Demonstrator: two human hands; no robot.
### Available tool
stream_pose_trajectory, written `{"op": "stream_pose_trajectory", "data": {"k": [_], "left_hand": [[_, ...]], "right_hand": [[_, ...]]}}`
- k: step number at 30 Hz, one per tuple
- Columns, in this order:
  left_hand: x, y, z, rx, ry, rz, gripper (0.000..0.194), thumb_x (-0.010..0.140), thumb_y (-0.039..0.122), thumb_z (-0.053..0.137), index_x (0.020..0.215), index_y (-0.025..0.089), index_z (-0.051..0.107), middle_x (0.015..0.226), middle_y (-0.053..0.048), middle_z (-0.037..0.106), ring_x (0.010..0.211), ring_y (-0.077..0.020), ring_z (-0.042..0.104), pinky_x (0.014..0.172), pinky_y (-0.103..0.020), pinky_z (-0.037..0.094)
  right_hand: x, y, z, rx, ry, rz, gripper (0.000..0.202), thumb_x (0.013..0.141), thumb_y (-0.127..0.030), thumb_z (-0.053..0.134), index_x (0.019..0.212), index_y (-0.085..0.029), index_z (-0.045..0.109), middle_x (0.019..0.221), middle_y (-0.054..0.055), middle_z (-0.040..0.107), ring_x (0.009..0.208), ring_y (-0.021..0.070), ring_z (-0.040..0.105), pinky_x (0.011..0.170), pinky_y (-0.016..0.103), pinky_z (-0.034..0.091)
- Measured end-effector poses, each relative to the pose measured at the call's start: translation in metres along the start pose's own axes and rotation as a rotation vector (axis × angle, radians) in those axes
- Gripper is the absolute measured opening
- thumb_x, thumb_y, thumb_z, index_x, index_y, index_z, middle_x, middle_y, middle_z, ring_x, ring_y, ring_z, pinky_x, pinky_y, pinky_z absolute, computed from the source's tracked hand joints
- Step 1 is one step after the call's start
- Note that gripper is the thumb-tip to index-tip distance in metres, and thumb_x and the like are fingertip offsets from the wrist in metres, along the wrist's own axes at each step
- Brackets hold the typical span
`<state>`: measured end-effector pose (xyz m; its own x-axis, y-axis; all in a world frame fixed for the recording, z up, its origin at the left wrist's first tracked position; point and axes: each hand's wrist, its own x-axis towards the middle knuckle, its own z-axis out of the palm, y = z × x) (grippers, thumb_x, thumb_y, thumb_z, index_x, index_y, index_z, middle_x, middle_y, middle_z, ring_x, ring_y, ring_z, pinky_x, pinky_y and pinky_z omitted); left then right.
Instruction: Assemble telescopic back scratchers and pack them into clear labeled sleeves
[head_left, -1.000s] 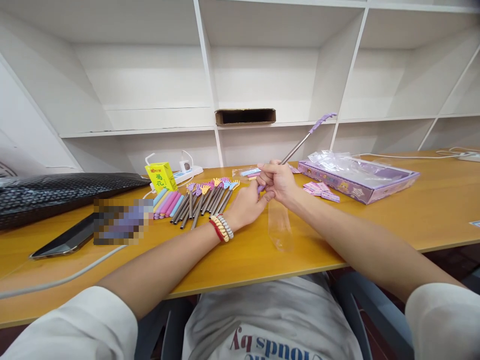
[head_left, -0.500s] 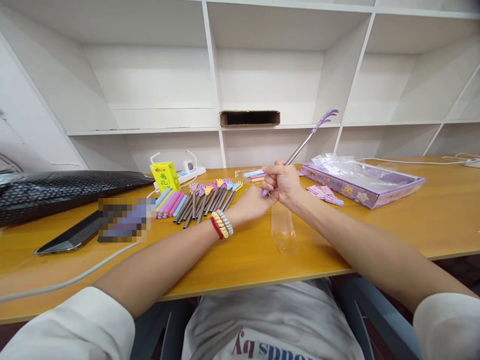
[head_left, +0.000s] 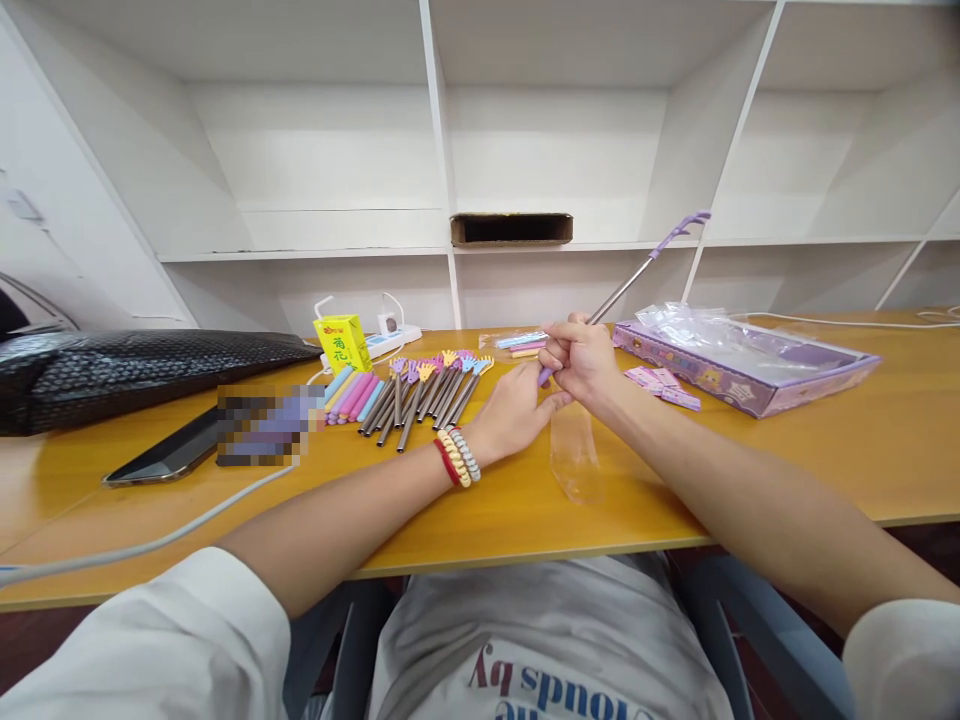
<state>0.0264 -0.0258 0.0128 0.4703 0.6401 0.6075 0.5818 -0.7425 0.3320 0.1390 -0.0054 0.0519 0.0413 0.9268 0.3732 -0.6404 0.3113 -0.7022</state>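
Wooden desk (head_left: 487, 520), purple-clawed rod (head_left: 621, 290) partly hidden by right hand (head_left: 581, 358)

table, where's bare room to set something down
Between the right forearm and purple box, right of the pink packets, the table is bare; so is its front, between left forearm and clear bag. Crowded: left of the left hand, with backscratchers, coloured tubes, carton, phone.

I see a back scratcher (head_left: 630, 280) on cam, tilted: purple claw (head_left: 669, 240) upper R of frame, silver rod (head_left: 615, 296), purple handle tip (head_left: 544, 377) R of ctr.
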Motion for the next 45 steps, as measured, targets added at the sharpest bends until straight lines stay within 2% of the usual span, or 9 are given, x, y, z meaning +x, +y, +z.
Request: {"op": "stream_pose_trajectory", "data": {"k": [7,13,18,23,29,31,38,42,45], "left_hand": [[0.003,-0.011,0.01,0.004,0.016,-0.108,0.037,0.082,0.047,0.05,0.102,0.016,0.043,0.087,-0.007,0.058,0.078,-0.0201,0.057,0.066,-0.031,0.041],[0.005,-0.007,0.01,-0.065,0.043,-0.134,0.035,0.079,0.052,0.05,0.088,0.018,0.048,0.072,-0.002,0.053,0.066,-0.0157,0.051,0.06,-0.028,0.037],[0.011,0.005,-0.003,-0.299,-0.157,-0.201,0.04,0.075,0.055,0.055,0.064,0.019,0.041,0.056,0.003,0.04,0.05,-0.0104,0.037,0.049,-0.026,0.029],[0.011,0.019,-0.023,-0.794,-0.491,-0.461,0.043,0.072,0.055,0.059,0.066,0.022,0.031,0.048,0.009,0.02,0.037,-0.0051,0.017,0.036,-0.021,0.017],[0.01,0.023,-0.039,-1.076,-0.73,-0.481,0.047,0.071,0.051,0.061,0.065,0.021,0.025,0.05,0.009,0.013,0.038,-0.0035,0.009,0.033,-0.018,0.009],[0.012,0.028,-0.039,-1.011,-0.664,-0.458,0.047,0.074,0.055,0.055,0.064,0.021,0.025,0.051,0.008,0.014,0.038,-0.004,0.011,0.034,-0.019,0.011],[0.014,0.036,-0.032,-0.205,-0.016,-0.186,0.042,0.087,0.052,0.034,0.061,0.018,0.038,0.053,0.001,0.038,0.05,-0.0106,0.038,0.049,-0.026,0.029],[0.013,0.035,-0.04,0.032,0.048,-0.116,0.039,0.088,0.047,0.036,0.065,0.018,0.047,0.054,-0.001,0.043,0.054,-0.0141,0.044,0.054,-0.028,0.03],[0.012,0.041,-0.055,0.019,-0.015,-0.123,0.039,0.087,0.048,0.038,0.063,0.018,0.046,0.052,0.0,0.04,0.054,-0.0134,0.043,0.052,-0.026,0.029]], "right_hand": [[0.0,0.005,0.005,0.002,0.05,0.037,0.057,0.052,-0.006,0.06,0.063,-0.02,0.006,0.038,-0.012,0.013,0.029,0.0016,0.014,0.03,0.019,0.014],[-0.004,0.001,0.009,-0.084,0.017,0.064,0.057,0.051,-0.008,0.063,0.061,-0.02,0.008,0.039,-0.012,0.014,0.03,0.001,0.015,0.03,0.018,0.015],[-0.003,-0.009,0.009,-0.1,-0.038,0.092,0.057,0.054,-0.009,0.063,0.062,-0.019,0.008,0.039,-0.011,0.014,0.03,0.001,0.013,0.03,0.017,0.012],[-0.002,-0.024,0.01,-0.121,-0.163,0.101,0.058,0.058,-0.01,0.064,0.064,-0.019,0.007,0.042,-0.011,0.011,0.031,0.001,0.012,0.031,0.017,0.01],[-0.007,-0.042,0.01,-0.117,-0.292,0.077,0.057,0.064,-0.012,0.064,0.064,-0.019,0.007,0.045,-0.011,0.014,0.032,0.0006,0.016,0.035,0.017,0.016],[-0.007,-0.046,0.011,-0.132,-0.263,0.062,0.056,0.066,-0.012,0.063,0.064,-0.019,0.007,0.046,-0.01,0.014,0.032,0.0007,0.016,0.035,0.017,0.016],[-0.002,-0.044,0.024,-0.17,-0.032,-0.065,0.05,0.068,-0.007,0.058,0.064,-0.02,0.009,0.046,-0.01,0.009,0.032,0.0014,0.012,0.033,0.019,0.014],[-0.001,-0.045,0.029,-0.159,0.027,-0.095,0.047,0.069,-0.004,0.055,0.063,-0.02,0.011,0.044,-0.01,0.009,0.032,0.0016,0.013,0.032,0.019,0.015],[-0.006,-0.054,0.03,-0.109,-0.029,-0.109,0.047,0.071,-0.004,0.052,0.06,-0.018,0.009,0.042,-0.009,0.009,0.031,0.0012,0.014,0.032,0.019,0.015]]}}
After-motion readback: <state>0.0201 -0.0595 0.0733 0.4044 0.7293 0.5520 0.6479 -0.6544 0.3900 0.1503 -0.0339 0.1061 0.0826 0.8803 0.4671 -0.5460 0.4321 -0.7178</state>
